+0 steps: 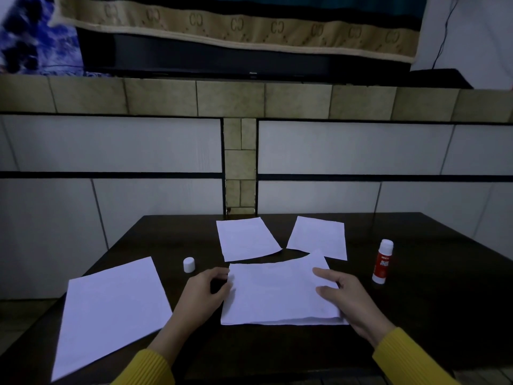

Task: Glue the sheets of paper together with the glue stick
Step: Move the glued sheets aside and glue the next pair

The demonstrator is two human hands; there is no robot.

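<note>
White paper stack (277, 295) at bench centre, long axis left-right, top sheet's far edge lifted. Left hand (202, 295) at its left edge, fingers (219, 273) curled and pinching the edge, or so it seems in the dim view. Right hand (347, 295) at its right edge, fingers (324, 273) on top, thumb apparently below, gripping. Red-and-white uncapped glue stick (383, 261) upright just right of the stack, nearer the right hand. Small white cap (189, 264) near the left hand. Loose white sheets: two behind (245, 238) (319, 236), one larger on the left (111, 309). Bare dark bench (277, 348) in front.
</note>
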